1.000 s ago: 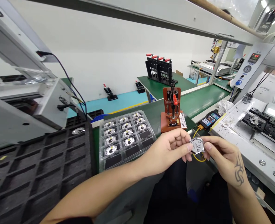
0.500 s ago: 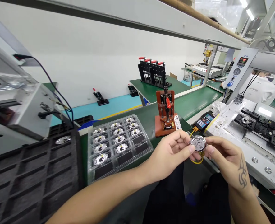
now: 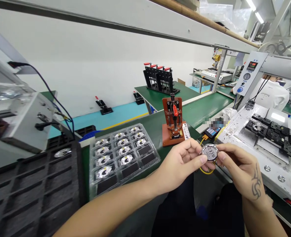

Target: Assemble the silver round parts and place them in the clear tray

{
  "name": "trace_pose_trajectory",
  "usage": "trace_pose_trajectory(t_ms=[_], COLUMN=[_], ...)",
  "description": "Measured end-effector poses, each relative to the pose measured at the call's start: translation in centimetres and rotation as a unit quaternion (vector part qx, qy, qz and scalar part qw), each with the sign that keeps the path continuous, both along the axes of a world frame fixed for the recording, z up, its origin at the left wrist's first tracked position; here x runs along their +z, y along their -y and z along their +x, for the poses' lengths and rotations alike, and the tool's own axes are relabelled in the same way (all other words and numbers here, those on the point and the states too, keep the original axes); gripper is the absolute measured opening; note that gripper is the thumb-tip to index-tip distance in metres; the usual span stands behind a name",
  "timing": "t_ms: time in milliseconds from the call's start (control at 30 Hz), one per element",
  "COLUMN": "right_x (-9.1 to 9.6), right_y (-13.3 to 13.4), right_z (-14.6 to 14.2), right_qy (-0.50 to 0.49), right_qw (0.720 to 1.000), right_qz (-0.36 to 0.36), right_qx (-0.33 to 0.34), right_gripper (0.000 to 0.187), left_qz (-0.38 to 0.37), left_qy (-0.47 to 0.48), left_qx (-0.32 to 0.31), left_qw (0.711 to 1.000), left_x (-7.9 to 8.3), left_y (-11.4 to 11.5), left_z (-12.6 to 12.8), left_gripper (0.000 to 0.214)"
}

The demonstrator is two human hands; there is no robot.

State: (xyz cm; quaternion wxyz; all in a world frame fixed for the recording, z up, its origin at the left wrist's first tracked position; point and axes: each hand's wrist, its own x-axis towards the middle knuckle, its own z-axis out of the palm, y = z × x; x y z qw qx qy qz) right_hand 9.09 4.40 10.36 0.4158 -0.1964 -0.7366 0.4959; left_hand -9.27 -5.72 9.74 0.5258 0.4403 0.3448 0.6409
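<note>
Between my two hands is a round silver watch case (image 3: 209, 152), its printed back with a CE mark facing up toward me. My left hand (image 3: 184, 161) pinches its left edge between thumb and fingers. On the opposite edge, the thumb and fingers of my right hand (image 3: 236, 168) are closed on it too. A clear plastic tray (image 3: 157, 157) at left carries several silver ring-shaped parts (image 3: 126, 159) in its compartments. Just beyond my left hand stands a reddish-brown toggle clamp fixture (image 3: 173, 120) with a red handle.
At far left lies a black compartment tray (image 3: 36, 177) with one silver part (image 3: 62, 152). A white machine (image 3: 271, 164) with black fixtures stands at right, beside a handheld device with keys (image 3: 212, 131). Behind are a black clamp rack (image 3: 158, 79) and a person in white (image 3: 271, 93).
The view has shifted slightly, so the bench and trays appear a little further left. Both hands keep hold of the watch case, with hardly any movement.
</note>
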Motion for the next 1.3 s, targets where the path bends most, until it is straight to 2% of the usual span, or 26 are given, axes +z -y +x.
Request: trace_pose_trajectory(t_ms=[600, 933, 1300], right_x=[-0.3, -1.0, -0.9], right_y=[0.2, 0.2, 0.0], right_z=[-0.1, -0.1, 0.0], right_qy=[0.010, -0.008, -0.017], right_qw=[1.000, 0.999, 0.999], right_qz=[0.014, -0.034, -0.047], right_qx=[-0.010, -0.012, -0.005], right_gripper=[0.016, 0.021, 0.020], left_qz=[-0.011, -0.020, -0.047], left_qy=[-0.025, -0.002, 0.008], left_qx=[0.029, 0.007, -0.003], left_qw=[0.999, 1.000, 0.999], left_x=[-0.2, -0.6, -0.5], left_y=[0.1, -0.2, -0.3], left_z=[-0.2, -0.3, -0.2], left_gripper=[0.027, 0.029, 0.032])
